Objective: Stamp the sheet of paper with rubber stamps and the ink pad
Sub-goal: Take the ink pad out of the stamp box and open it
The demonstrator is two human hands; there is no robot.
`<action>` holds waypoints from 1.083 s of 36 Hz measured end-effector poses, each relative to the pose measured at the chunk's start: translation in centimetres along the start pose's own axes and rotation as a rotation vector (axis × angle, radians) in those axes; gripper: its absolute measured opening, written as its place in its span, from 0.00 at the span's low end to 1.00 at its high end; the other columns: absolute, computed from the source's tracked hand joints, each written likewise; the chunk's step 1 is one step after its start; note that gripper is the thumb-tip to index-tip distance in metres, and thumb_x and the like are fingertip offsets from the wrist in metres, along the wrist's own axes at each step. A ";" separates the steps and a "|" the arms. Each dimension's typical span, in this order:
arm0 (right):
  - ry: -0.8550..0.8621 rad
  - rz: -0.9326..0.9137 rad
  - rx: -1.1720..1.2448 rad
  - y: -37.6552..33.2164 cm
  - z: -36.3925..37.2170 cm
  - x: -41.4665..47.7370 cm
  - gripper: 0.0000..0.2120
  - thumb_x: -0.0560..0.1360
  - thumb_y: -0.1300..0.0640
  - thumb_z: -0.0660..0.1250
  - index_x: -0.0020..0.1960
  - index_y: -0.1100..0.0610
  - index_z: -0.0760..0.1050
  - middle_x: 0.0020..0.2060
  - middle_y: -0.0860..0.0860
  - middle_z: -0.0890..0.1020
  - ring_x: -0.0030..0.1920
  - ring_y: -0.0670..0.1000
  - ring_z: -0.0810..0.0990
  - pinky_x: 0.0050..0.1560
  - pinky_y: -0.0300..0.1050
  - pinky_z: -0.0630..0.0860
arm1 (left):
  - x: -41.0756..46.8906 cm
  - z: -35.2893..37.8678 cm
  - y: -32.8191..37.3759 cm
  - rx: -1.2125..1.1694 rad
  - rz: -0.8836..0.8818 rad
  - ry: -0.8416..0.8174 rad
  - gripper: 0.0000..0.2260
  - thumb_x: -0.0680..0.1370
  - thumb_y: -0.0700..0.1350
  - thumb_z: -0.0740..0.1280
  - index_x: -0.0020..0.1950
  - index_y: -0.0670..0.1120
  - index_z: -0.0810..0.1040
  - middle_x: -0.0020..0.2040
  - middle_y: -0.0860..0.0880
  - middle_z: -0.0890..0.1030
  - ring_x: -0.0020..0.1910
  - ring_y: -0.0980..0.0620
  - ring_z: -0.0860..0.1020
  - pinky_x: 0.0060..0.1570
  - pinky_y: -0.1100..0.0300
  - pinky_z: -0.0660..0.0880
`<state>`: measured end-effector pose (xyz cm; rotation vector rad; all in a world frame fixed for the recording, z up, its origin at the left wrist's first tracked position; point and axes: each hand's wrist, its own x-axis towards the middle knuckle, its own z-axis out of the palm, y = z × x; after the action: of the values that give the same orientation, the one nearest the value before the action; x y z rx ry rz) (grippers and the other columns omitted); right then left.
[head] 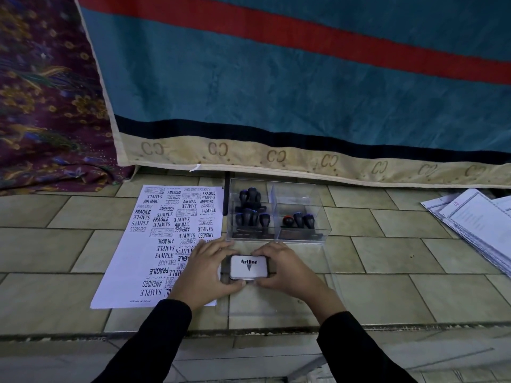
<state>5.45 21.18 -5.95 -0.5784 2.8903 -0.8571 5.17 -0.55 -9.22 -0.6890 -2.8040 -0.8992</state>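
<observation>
A white sheet of paper [154, 239] lies on the tiled floor at the left, covered with many black stamp prints. The ink pad [249, 267], a small white tin with its lid closed and "Artline" printed on it, rests just right of the sheet. My left hand [206, 268] grips its left side and my right hand [287, 268] grips its right side. Behind the pad stands a clear plastic box [293, 194] holding several black-handled rubber stamps [250, 210]; one of them has a red top [288, 220].
A clear plastic lid [279, 302] lies flat on the floor under the pad. A teal and red quilt [304, 87] hangs at the back, a purple patterned cloth [47, 100] at the left. A stack of printed papers [481, 225] sits at the right edge.
</observation>
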 end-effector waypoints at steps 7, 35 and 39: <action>-0.001 0.108 0.189 -0.5 -0.7 0.1 0.15 0.69 0.51 0.73 0.52 0.51 0.72 0.49 0.47 0.80 0.43 0.35 0.75 0.41 0.26 0.71 | 0.0 0.0 -0.1 -0.038 -0.006 0.014 0.35 0.65 0.68 0.70 0.69 0.55 0.71 0.69 0.61 0.68 0.72 0.62 0.60 0.74 0.58 0.45; -0.019 -0.019 -0.117 -0.9 0.0 0.4 0.25 0.65 0.49 0.74 0.59 0.54 0.72 0.55 0.51 0.77 0.57 0.50 0.72 0.55 0.41 0.71 | 0.1 0.3 -0.6 -0.103 0.001 0.040 0.31 0.65 0.65 0.74 0.63 0.51 0.77 0.65 0.60 0.72 0.71 0.60 0.63 0.75 0.54 0.49; -0.027 -0.025 -0.145 -1.1 -0.1 0.3 0.24 0.67 0.50 0.72 0.60 0.56 0.72 0.56 0.52 0.77 0.58 0.51 0.72 0.57 0.41 0.70 | 0.1 0.2 -0.6 -0.122 -0.006 0.035 0.34 0.63 0.70 0.69 0.63 0.52 0.77 0.63 0.65 0.68 0.69 0.64 0.61 0.74 0.55 0.50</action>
<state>5.51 20.25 -5.25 -0.6346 2.9436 -0.6408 4.80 -0.80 -9.68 -0.6739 -2.7406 -1.0796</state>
